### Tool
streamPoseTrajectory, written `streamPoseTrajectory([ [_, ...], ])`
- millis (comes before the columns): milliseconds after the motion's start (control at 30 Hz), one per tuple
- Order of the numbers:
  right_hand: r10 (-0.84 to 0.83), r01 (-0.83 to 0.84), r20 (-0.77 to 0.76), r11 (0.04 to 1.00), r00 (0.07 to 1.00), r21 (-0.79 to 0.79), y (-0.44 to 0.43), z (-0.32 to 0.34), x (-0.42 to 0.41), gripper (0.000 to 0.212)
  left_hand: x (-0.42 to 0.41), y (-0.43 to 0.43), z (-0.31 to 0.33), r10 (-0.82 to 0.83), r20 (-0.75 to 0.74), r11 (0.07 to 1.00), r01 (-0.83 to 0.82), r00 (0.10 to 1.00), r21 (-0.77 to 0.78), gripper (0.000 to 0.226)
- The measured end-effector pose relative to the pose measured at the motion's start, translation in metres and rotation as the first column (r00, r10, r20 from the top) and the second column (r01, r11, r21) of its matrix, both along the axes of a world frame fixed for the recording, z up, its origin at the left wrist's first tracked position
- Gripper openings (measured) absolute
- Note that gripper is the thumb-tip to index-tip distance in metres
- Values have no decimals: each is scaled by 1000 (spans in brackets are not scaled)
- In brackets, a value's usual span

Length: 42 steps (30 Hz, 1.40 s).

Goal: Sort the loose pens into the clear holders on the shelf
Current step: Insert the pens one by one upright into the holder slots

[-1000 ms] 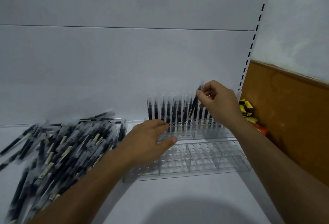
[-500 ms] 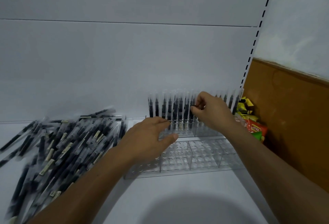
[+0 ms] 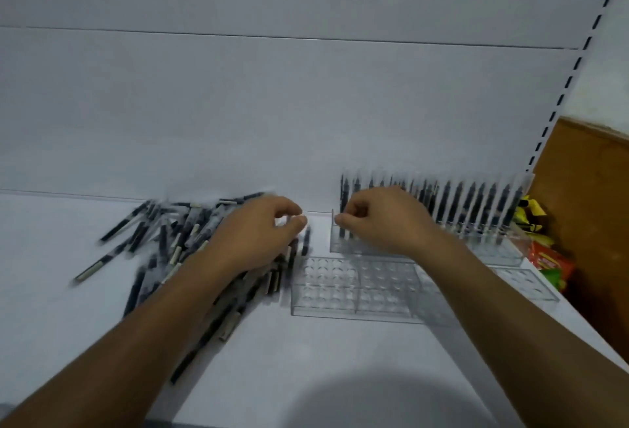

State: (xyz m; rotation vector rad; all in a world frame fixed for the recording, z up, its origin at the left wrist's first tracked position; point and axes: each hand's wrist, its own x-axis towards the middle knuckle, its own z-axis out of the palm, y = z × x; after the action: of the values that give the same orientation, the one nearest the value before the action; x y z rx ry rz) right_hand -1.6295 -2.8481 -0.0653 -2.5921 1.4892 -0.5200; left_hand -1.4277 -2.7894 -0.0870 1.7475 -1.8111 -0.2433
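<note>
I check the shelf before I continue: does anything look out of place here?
Yes: colourful packets sit in the right corner beside the rear clear holder, unrelated to pens. The loose pens lie heaped at left.

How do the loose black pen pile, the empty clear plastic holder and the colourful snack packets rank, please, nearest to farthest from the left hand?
1. Loose black pen pile: under the left hand.
2. Empty clear plastic holder: just to its right.
3. Colourful snack packets: far right end.
</note>
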Motion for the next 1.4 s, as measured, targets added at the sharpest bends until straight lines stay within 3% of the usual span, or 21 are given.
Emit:
streamPoseTrajectory([
  [133, 87, -89, -117, 996, 989, -10, -1, -5, 59, 35, 43, 17, -5, 165, 130, 985, -171, 978, 39, 15],
  [300, 99, -78, -351, 994, 931, 75, -10, -19, 99, 48, 62, 24, -9, 187, 147, 980, -195, 971, 37, 24],
  [467, 91, -37, -357, 987, 930, 154, -16, -26, 111, 49, 63, 25, -9, 170, 133, 985, -174, 976, 20, 24],
  [733, 29, 29, -211, 963, 977, 270, -16, -27, 117, 46, 51, 18, -4, 129, 131, 988, -140, 983, 72, 21],
  [867, -26, 10, 51, 956, 998, 294, -14, -15, 111, 43, 46, 14, -5, 89, 151, 989, -105, 984, 101, 22],
  [1100, -85, -11, 446, 978, 891, 207, -10, 12, 69, 26, 28, -22, -8, 72, 237, 983, -109, 969, 147, 29],
  [1300, -47, -48, 565, 987, 824, 153, 6, 13, 34, 18, 7, -59, -12, 31, 466, 953, -167, 884, 254, 39],
  [1400, -33, -50, 600, 991, 799, 122, 13, 10, 19, 19, 0, -72, -15, 19, 502, 930, -200, 864, 309, 42],
])
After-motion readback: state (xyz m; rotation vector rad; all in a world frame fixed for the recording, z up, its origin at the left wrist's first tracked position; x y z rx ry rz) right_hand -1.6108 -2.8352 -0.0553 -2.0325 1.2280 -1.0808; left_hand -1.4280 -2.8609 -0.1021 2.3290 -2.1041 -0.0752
